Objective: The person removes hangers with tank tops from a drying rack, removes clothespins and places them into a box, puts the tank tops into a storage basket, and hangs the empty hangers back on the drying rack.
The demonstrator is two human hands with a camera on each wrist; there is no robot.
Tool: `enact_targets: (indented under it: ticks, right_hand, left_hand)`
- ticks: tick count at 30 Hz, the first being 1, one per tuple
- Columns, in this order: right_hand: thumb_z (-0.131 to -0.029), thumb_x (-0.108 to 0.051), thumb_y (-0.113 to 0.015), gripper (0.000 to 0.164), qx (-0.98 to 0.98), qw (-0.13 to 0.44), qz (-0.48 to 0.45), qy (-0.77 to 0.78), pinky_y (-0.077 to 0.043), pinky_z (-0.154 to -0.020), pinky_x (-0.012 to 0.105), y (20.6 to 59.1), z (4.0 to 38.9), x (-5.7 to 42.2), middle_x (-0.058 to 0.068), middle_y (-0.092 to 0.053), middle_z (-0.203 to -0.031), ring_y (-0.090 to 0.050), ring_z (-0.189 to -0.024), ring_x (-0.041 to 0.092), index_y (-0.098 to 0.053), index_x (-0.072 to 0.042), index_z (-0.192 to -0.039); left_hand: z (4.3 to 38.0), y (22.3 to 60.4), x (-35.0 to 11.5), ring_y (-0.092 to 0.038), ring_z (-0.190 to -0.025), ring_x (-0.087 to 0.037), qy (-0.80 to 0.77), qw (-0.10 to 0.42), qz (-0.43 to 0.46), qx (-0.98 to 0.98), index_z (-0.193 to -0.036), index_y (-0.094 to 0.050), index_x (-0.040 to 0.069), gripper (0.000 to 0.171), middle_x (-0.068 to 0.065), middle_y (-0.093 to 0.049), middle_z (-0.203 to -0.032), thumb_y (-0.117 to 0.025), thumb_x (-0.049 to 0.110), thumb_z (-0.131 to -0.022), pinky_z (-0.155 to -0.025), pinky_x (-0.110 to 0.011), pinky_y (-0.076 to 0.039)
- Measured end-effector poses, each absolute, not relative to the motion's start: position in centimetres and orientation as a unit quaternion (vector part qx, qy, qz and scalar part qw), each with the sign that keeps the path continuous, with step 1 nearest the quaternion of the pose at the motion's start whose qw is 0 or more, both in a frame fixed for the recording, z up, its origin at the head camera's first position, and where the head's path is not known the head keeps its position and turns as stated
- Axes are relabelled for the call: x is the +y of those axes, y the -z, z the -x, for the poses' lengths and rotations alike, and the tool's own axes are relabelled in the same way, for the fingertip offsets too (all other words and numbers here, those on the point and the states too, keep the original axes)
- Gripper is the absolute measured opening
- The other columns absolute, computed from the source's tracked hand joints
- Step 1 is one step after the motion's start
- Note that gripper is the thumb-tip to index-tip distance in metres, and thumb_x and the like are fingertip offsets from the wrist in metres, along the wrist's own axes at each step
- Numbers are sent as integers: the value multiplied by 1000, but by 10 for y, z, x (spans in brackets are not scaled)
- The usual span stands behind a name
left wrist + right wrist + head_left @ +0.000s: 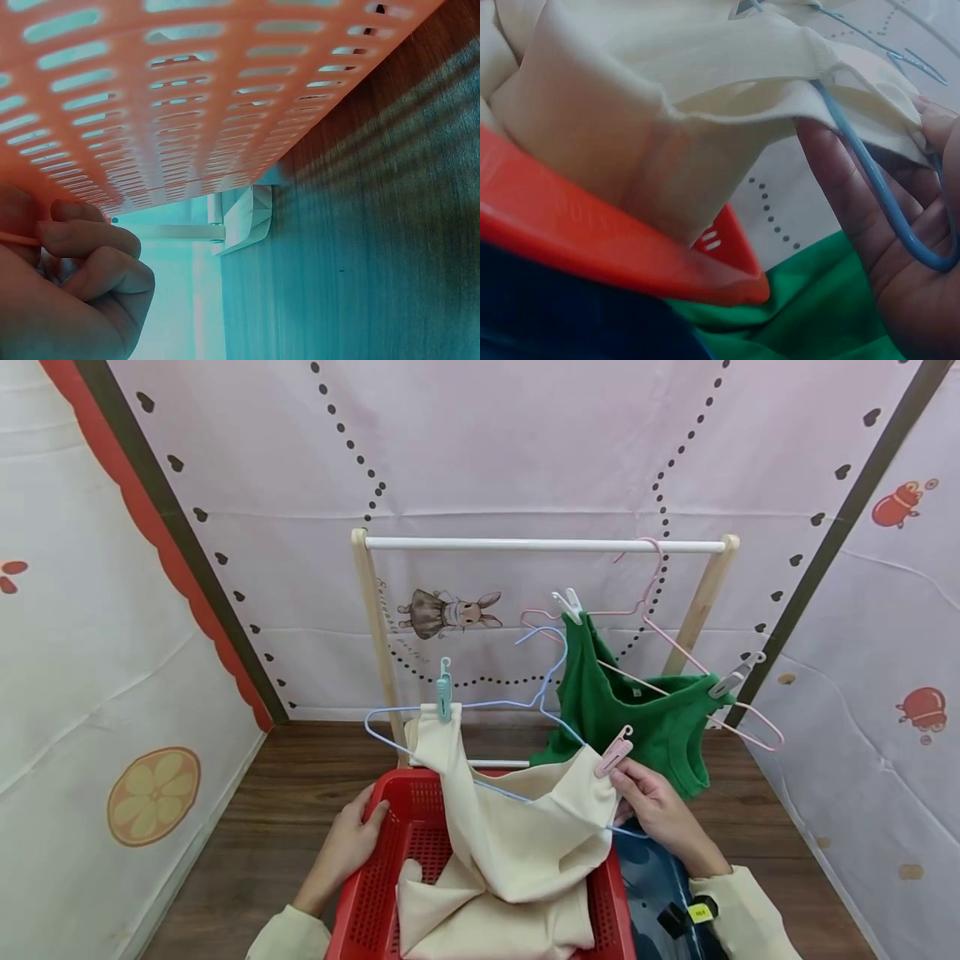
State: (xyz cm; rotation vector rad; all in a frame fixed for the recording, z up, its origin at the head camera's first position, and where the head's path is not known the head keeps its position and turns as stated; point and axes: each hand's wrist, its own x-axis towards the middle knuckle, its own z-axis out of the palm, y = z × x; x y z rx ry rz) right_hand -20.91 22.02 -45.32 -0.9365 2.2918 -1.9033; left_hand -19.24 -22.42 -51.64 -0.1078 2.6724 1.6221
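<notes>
My left hand (358,833) grips the rim of a red plastic basket (351,902), its fingers curled over the edge in the left wrist view. A cream tank top (517,839) hangs on a blue hanger (542,693), its lower part lying in the basket. On its left strap sits a teal clothespin (444,692); a pink clothespin (615,752) is on the right strap. My right hand (660,806) pinches the fabric of that right strap just below the pink clothespin. The hanger's blue end (900,217) passes across the palm in the right wrist view.
Behind stands a rack with a white rod (540,544) and wooden posts. A green top (637,714) hangs there on a pink hanger (654,585), held by a white clothespin (572,605) and a grey one (738,675). A blue container (652,893) stands right of the basket.
</notes>
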Motion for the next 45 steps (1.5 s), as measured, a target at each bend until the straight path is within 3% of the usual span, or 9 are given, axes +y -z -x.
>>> enact_targets:
  ticks: [16,37,45]
  right_hand:
    - [-107,-7,-39,30,743,53,292,600,-59,-62,34,468,229,213,-3,-68,-97,-70,-72,11,-51,13,-127]
    - [-106,-5,-41,23,758,54,287,583,-58,-60,34,495,234,210,13,-67,-89,-67,-68,11,-58,8,-117]
    - [-105,-4,-43,21,775,29,289,561,-54,-54,33,503,234,207,11,-62,-78,-60,-60,28,-61,3,-114]
  left_hand:
    - [191,515,-224,-69,-68,-19,-510,5,36,860,-150,-37,5,49,-23,-67,-109,-50,15,-104,-54,-32,-58]
    - [192,516,-223,-66,-74,-19,-488,-8,34,872,-149,-40,6,47,-21,-67,-108,-49,16,-104,-60,-29,-57]
    - [192,516,-224,-67,-77,-19,-488,-9,30,872,-148,-41,5,46,-21,-66,-114,-49,17,-105,-63,-28,-58]
